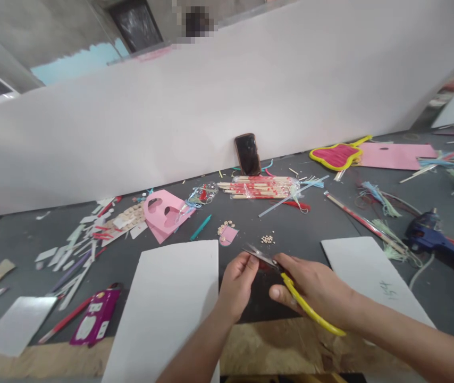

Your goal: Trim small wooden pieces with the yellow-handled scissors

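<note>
My right hand (310,287) is wrapped round a tool with yellow handles (314,314) and pointed metal blades (259,255), which look like scissors. The blades point up and to the left. Close to them, my left hand (240,279) pinches its thumb and fingers together near the blade tips; what it holds is too small to make out. Just beyond the blades lie a small pile of beads (267,239) and a pink pocket-shaped piece (229,234) with more beads beside it.
White boards (175,298) flank my hands. Behind are a phone (247,154) leaning on the partition, wrapped sticks (259,187) and a teal pen (200,227). A pink mask-like sheet (165,218) lies left; a blue glue gun (442,242) is at right.
</note>
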Available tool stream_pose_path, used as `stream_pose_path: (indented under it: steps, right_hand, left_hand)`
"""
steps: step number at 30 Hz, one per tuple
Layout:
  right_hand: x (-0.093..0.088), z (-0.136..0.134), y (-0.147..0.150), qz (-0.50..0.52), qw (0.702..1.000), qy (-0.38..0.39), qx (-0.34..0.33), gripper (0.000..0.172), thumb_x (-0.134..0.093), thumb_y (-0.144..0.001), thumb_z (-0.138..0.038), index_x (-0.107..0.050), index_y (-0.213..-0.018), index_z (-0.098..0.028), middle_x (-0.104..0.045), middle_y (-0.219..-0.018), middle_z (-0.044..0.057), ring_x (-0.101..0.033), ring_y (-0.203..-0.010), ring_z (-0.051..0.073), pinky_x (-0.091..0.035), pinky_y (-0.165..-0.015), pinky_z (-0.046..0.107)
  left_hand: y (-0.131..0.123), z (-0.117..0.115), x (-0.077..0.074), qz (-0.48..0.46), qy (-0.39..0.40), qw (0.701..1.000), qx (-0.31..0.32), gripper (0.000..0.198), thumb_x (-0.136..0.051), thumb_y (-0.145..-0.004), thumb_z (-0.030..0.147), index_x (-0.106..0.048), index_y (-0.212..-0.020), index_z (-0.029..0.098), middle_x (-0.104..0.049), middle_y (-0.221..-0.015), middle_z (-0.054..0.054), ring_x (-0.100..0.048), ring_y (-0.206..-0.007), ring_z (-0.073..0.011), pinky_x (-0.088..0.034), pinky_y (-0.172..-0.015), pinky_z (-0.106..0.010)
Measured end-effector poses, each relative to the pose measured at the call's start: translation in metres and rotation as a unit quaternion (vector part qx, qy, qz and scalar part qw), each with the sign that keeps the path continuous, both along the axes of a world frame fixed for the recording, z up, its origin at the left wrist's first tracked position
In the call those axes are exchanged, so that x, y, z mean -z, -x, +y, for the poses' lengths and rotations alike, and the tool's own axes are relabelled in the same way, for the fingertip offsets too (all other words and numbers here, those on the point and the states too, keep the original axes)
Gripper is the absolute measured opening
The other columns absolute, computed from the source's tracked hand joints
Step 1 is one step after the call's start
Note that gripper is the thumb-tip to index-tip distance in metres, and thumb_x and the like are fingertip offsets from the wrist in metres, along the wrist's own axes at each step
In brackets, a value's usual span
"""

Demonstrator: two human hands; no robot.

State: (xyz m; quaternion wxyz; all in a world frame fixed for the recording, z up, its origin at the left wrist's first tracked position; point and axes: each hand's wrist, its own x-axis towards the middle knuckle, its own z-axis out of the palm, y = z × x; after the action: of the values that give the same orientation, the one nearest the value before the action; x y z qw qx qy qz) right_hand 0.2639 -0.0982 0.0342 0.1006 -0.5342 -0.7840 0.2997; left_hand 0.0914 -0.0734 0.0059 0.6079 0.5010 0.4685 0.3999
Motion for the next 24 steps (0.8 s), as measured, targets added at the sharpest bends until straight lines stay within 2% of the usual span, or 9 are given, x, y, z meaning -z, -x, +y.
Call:
stream_pose_path:
  steps: [4,7,10,12,14,16,18,21,24]
  right_hand:
    - [0.001,0.0,-0.002,-0.035,0.997,-0.069,-0.005,0.06,-0.044,-0.081,-0.067,-0.052,-0.114,-0.017,-0.064,-0.096,0.014,-0.061,-0.089,0.028,-0.046,-0.072,0.035]
    - [0.008,-0.002,-0.001,-0.053,0.994,-0.098,0.0,0.069,-0.042,-0.08,-0.07,-0.049,-0.124,-0.017,-0.064,-0.1,0.015,-0.062,-0.091,0.029,-0.047,-0.073,0.037]
    - [0.013,-0.002,0.001,-0.055,0.993,-0.102,0.014,0.059,-0.036,-0.088,-0.062,-0.049,-0.12,-0.015,-0.066,-0.094,0.013,-0.066,-0.081,0.027,-0.046,-0.065,0.034]
    - [0.014,0.0,0.004,-0.041,0.996,-0.075,0.027,0.045,-0.032,-0.093,-0.053,-0.052,-0.108,-0.016,-0.067,-0.081,0.009,-0.066,-0.07,0.024,-0.043,-0.057,0.03]
    - [0.015,0.003,0.006,-0.016,0.998,-0.045,0.047,0.035,-0.03,-0.095,-0.046,-0.051,-0.099,-0.018,-0.066,-0.075,0.006,-0.065,-0.066,0.022,-0.04,-0.054,0.027]
    - [0.017,0.006,0.006,0.021,0.997,-0.03,0.067,0.029,-0.032,-0.094,-0.041,-0.048,-0.103,-0.019,-0.067,-0.078,0.006,-0.065,-0.07,0.022,-0.041,-0.056,0.027]
    - [0.02,0.009,0.005,0.066,0.994,-0.023,0.078,0.028,-0.039,-0.091,-0.035,-0.041,-0.113,-0.018,-0.067,-0.083,0.007,-0.066,-0.073,0.021,-0.043,-0.06,0.027]
    - [0.02,0.013,0.004,0.119,0.99,0.011,0.07,0.045,-0.052,-0.079,-0.027,-0.036,-0.12,-0.018,-0.067,-0.086,0.005,-0.064,-0.072,0.019,-0.044,-0.061,0.027]
    - [0.011,0.016,0.005,0.147,0.985,0.055,0.075,0.032,-0.05,-0.08,-0.028,-0.046,-0.112,-0.023,-0.067,-0.082,0.002,-0.063,-0.07,0.018,-0.045,-0.059,0.025]
  left_hand:
    - [0.006,-0.003,-0.005,0.087,-0.073,0.993,-0.034,0.023,-0.056,-0.084,0.036,-0.064,-0.081,0.016,-0.067,-0.079,-0.003,-0.06,-0.079,-0.0181,-0.044,-0.076,-0.026]
    - [0.007,-0.006,-0.005,0.096,-0.07,0.992,-0.032,0.024,-0.056,-0.084,0.037,-0.065,-0.078,0.016,-0.067,-0.076,-0.003,-0.06,-0.076,-0.0176,-0.044,-0.072,-0.025]
    - [0.002,-0.008,-0.005,0.019,-0.017,0.999,-0.019,0.027,-0.058,-0.083,0.042,-0.064,-0.085,0.015,-0.068,-0.08,-0.004,-0.062,-0.08,-0.0185,-0.046,-0.077,-0.028]
    - [-0.003,-0.009,-0.005,-0.063,0.03,0.998,-0.002,0.032,-0.062,-0.08,0.043,-0.062,-0.094,0.015,-0.067,-0.089,-0.006,-0.061,-0.089,-0.0193,-0.045,-0.084,-0.031]
    - [-0.009,-0.011,-0.005,-0.146,0.07,0.987,0.006,0.038,-0.065,-0.078,0.045,-0.059,-0.1,0.015,-0.064,-0.097,-0.008,-0.06,-0.094,-0.0192,-0.044,-0.089,-0.033]
    - [-0.014,-0.014,-0.007,-0.223,0.106,0.969,-0.008,0.042,-0.066,-0.076,0.047,-0.057,-0.103,0.017,-0.06,-0.104,-0.007,-0.058,-0.098,-0.0189,-0.044,-0.09,-0.034]
    - [-0.02,-0.02,-0.008,-0.277,0.149,0.949,-0.02,0.049,-0.071,-0.071,0.048,-0.055,-0.108,0.021,-0.056,-0.11,-0.006,-0.057,-0.102,-0.0193,-0.045,-0.09,-0.034]
    - [-0.031,-0.029,-0.01,-0.325,0.208,0.923,0.001,0.062,-0.079,-0.063,0.042,-0.049,-0.115,0.028,-0.054,-0.118,-0.003,-0.054,-0.11,-0.0199,-0.045,-0.091,-0.036]
    - [-0.041,-0.034,-0.008,-0.361,0.237,0.902,0.012,0.059,-0.079,-0.063,0.039,-0.047,-0.113,0.033,-0.057,-0.12,0.001,-0.054,-0.112,-0.0204,-0.045,-0.091,-0.04]
